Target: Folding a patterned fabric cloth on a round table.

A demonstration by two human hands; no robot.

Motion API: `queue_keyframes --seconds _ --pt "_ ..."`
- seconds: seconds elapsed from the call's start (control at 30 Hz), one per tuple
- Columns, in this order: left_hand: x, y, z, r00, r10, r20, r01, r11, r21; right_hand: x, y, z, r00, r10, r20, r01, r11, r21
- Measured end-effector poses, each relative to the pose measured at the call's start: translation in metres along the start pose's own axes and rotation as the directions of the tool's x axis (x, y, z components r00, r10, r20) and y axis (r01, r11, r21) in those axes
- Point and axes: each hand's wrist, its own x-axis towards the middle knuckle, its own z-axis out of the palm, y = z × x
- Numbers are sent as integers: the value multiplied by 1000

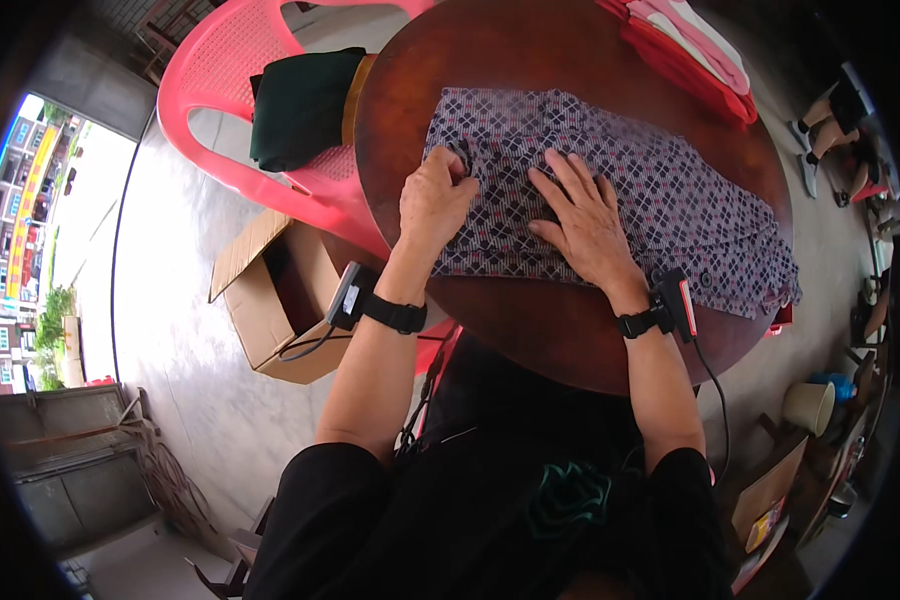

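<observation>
A patterned garment point(645, 187) in grey, navy and red lies folded lengthwise across the round dark wooden table point(495, 45). A dark button shows near its right end, where the cloth bunches at the table's edge. At the garment's left part, my left hand point(436, 191) pinches a fold of the cloth between thumb and fingers. My right hand point(581, 214) rests palm down on the middle of the garment with its fingers spread, gripping nothing. Each wrist wears a black strap with a small device and a cable.
A pink plastic chair point(232, 161) at the left bears a folded dark green cloth point(304, 109). Below it stands an open cardboard box point(251, 319). Red and pink folded clothes point(694, 60) lie at the table's far right. Another person's legs point(825, 139) and a bucket point(808, 407) are farther right.
</observation>
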Motion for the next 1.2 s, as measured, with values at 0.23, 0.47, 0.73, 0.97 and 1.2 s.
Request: queue_keyframes --seconds 0.23,0.47,0.73,0.97,1.2 --pt "-1 4 12 999 31 12 -13 676 -737 4 9 -13 967 -27 -252 83 974 212" --pt "-26 34 17 845 390 365 260 297 -919 4 2 -19 980 199 -20 -57 374 926" --pt "-18 27 14 931 287 226 124 333 -935 6 31 -34 873 388 296 -336 36 941" --pt "-18 24 18 969 141 201 129 402 -906 -14 91 -46 823 545 161 -345 253 904" --pt "-16 15 20 983 72 168 107 521 -847 -34 128 -44 741 668 69 -454 423 784"
